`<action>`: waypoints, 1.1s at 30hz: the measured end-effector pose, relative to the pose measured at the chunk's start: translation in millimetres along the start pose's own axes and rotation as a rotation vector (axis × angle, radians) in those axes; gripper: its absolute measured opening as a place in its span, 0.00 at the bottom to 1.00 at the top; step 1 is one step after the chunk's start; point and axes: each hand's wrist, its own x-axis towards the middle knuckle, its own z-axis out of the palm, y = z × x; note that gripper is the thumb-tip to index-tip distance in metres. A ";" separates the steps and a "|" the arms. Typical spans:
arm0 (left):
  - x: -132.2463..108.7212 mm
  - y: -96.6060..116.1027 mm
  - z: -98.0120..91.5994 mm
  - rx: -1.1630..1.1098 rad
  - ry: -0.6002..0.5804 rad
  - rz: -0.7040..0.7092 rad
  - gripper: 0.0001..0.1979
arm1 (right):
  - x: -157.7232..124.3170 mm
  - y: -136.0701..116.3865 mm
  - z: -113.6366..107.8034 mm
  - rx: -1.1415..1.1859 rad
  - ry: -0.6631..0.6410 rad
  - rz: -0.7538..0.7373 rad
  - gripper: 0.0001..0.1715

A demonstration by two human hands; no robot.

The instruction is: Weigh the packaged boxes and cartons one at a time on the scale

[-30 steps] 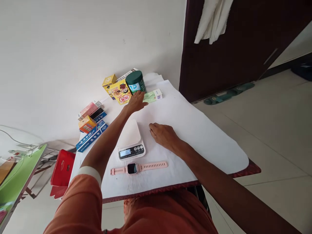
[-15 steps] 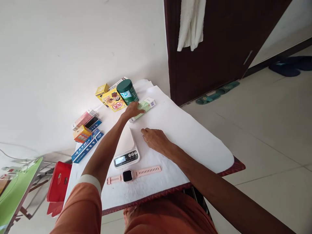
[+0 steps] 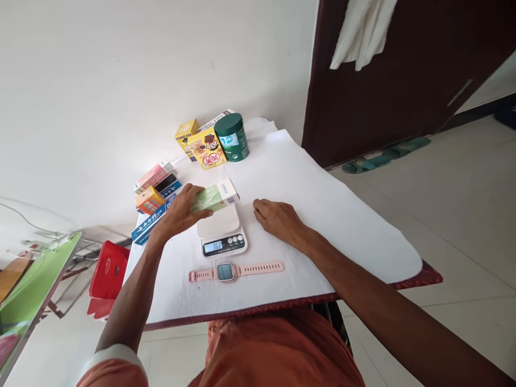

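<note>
My left hand (image 3: 180, 211) grips one end of a long green and white box (image 3: 216, 195) and holds it just over the platform of a small white kitchen scale (image 3: 221, 232). The scale's display reads 362. My right hand (image 3: 278, 219) rests on the white table cover (image 3: 322, 215) right of the scale, fingers loosely curled, holding nothing. A pink smartwatch (image 3: 235, 271) lies flat in front of the scale.
At the table's far end stand a green canister (image 3: 231, 137) and yellow snack boxes (image 3: 205, 148). Several small boxes (image 3: 155, 196) lie along the left edge. A red stool (image 3: 108, 271) and green table (image 3: 32, 290) are at left, a dark door (image 3: 403, 70) at right.
My left hand took hold of the green and white box near the canister and carried it back toward me, over the scale. My right hand stayed put.
</note>
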 end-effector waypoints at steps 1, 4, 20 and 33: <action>-10.1 -3.2 5.4 -0.005 -0.023 -0.021 0.23 | -0.2 0.2 1.0 0.004 0.009 0.003 0.17; -26.5 -9.0 21.8 -0.016 -0.066 -0.066 0.23 | 0.0 1.0 4.7 0.016 0.042 0.013 0.16; -33.5 -7.8 27.2 -0.128 0.040 -0.002 0.40 | -1.3 8.7 17.6 0.065 0.144 -0.044 0.16; -59.5 -47.3 21.7 0.052 0.185 -0.229 0.25 | -1.0 9.9 18.8 0.071 0.145 -0.042 0.15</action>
